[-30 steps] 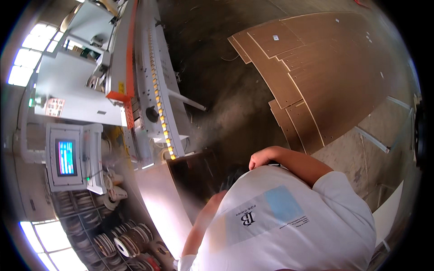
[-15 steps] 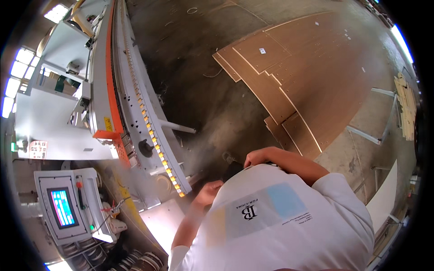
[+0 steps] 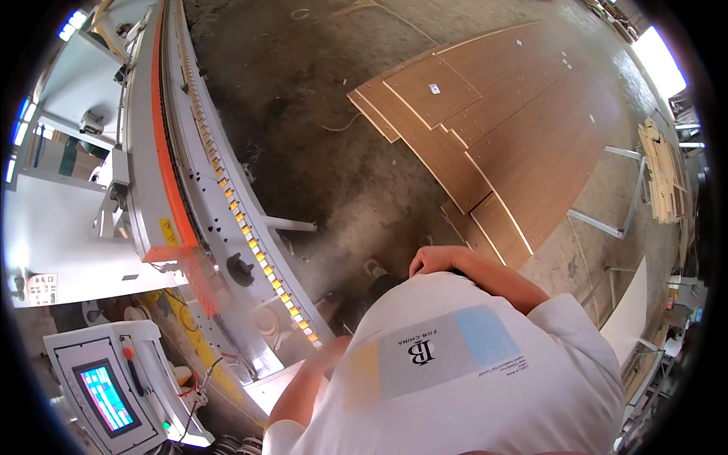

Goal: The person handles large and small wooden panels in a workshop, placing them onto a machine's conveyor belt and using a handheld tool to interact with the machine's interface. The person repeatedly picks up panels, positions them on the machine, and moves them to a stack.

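Note:
My right hand (image 3: 432, 260) rests in front of my waist by the hem of my white T-shirt (image 3: 485, 379). Its fingers are curled in, and whatever they hold, if anything, is hidden. Low beside my body, my left hand (image 3: 335, 350) is smeared by motion and its fingers do not show. It is nearest the close end of a long grey machine (image 3: 220, 220), which carries a row of yellow and white rollers (image 3: 262, 258). I cannot see whether that hand touches the machine.
Wood-brown panels (image 3: 523, 152) lie overlapping at the right. A control box with a lit screen (image 3: 106, 398) stands at the lower left. An orange guard (image 3: 199, 284) and a white bar (image 3: 292, 224) jut from the machine. Metal frames (image 3: 618, 227) and pale boards (image 3: 660, 174) are far right.
My left hand has moved down and slightly left, closer to my side. My right hand stays at my waist. The view has turned, so the machine and control box appear shifted.

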Motion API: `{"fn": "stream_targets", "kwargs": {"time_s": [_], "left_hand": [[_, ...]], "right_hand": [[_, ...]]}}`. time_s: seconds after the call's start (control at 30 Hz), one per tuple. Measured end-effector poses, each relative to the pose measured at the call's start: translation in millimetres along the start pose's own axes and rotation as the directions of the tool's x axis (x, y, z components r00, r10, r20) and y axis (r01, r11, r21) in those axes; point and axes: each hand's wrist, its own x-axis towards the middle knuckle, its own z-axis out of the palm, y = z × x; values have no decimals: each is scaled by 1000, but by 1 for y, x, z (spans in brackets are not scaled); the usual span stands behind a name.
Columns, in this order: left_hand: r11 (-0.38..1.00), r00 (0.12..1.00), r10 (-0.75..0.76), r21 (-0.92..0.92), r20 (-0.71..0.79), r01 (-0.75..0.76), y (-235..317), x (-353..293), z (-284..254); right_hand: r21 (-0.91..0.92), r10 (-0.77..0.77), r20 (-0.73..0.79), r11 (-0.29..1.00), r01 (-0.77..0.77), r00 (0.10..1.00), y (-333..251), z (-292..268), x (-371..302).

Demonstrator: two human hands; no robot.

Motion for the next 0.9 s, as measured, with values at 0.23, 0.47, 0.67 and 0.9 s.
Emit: {"fn": "stream_targets", "kwargs": {"time_s": [0.23,0.47,0.67,0.9], "left_hand": [[954,966,-245,-159,76,255,8,-2,-17],[918,870,-306,-360,-385,164,-12,76,-18],[916,739,-401,-218,-542,337,-58,228,-29],[804,796,6,477,-605,356,-84,232,-84]], "right_hand": [[115,294,-16,950,-290,956,-11,-41,-17],[210,57,-107,977,-34,993,31,-110,-16],[125,190,-610,982,-143,769,88,-174,-3],[124,207,-662,978,-167,721,144,-207,-25]]}}
